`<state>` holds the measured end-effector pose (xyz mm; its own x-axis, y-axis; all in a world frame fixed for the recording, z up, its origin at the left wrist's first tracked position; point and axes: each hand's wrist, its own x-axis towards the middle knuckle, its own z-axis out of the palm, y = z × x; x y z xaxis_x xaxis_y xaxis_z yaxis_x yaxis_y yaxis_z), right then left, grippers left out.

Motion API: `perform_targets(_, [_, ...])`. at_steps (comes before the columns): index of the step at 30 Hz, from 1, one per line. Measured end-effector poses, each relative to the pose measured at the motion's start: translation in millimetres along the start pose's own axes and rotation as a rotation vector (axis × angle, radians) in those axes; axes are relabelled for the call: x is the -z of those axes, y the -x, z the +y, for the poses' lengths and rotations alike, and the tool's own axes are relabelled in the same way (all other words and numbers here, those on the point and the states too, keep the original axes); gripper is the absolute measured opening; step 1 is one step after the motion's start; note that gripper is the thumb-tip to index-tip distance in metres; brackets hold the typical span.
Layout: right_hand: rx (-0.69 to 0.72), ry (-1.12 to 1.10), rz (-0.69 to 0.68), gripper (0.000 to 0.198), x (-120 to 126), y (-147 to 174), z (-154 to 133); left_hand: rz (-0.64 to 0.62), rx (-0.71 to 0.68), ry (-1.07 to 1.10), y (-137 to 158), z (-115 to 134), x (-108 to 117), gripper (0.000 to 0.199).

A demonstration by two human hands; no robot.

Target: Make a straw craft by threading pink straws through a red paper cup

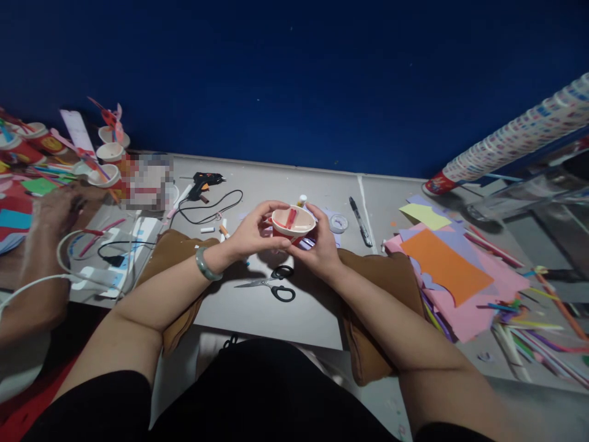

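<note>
A red and white paper cup [301, 228] is held above the table between both hands, its opening tilted toward me. A red strip shows inside it. My left hand [258, 230] wraps the cup's left side, thumb along the front. On the opposite side my right hand [322, 245] has its fingers curled round the wall. Below the cup lie black-handled scissors [271, 283], blades pointing left. A small white-capped bottle [302, 200] stands just behind the cup, partly hidden by it. Right of the hands are a tape roll [338, 223] and a black pen [360, 221].
A black glue gun [205, 184] with its cord lies back left, near a white power strip [133, 252]. Coloured paper [446, 264] and a long stack of cups [519, 132] are at right. Brown cushions [381, 288] lie under my forearms. Another person's arm [41, 264] reaches in at left.
</note>
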<state>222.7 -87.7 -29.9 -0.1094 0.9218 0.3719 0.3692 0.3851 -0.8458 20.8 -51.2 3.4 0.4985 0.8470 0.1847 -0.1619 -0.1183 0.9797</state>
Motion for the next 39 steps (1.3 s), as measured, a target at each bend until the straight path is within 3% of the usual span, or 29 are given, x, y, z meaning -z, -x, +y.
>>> perform_targets(10, [-0.074, -0.037, -0.016, 0.125, -1, 0, -3, 0.074, 0.037, -0.049, 0, -6, -10, 0.083])
perform_targets(14, [-0.096, -0.057, -0.024, 0.121, -3, 0, -4, 0.024, 0.101, 0.041, -3, -7, -5, 0.07])
perform_targets(21, [-0.056, -0.097, -0.059, 0.126, -3, -1, 1, 0.072, 0.158, -0.004, -5, -2, 1, 0.051])
perform_targets(24, [-0.027, -0.183, -0.014, 0.114, 0, -2, 2, 0.143, 0.15, 0.0, -8, 4, 6, 0.052])
perform_targets(26, [-0.033, -0.22, 0.087, 0.098, 2, -5, 2, 0.199, 0.142, -0.005, -11, 8, 9, 0.056])
perform_targets(29, [-0.103, -0.177, 0.268, 0.076, 9, -19, 5, 0.212, 0.137, -0.028, -13, 12, 11, 0.061])
perform_targets(31, [-0.165, -0.127, 0.305, 0.067, 17, -36, 9, 0.197, 0.143, -0.034, -12, 14, 11, 0.061])
perform_targets(34, [-0.217, 0.032, 0.188, 0.064, 32, -66, 16, 0.169, 0.155, -0.02, -10, 14, 11, 0.059])
perform_targets(39, [-0.368, 0.581, -0.12, 0.076, 45, -101, 25, 0.13, 0.136, 0.023, -10, 13, 15, 0.051])
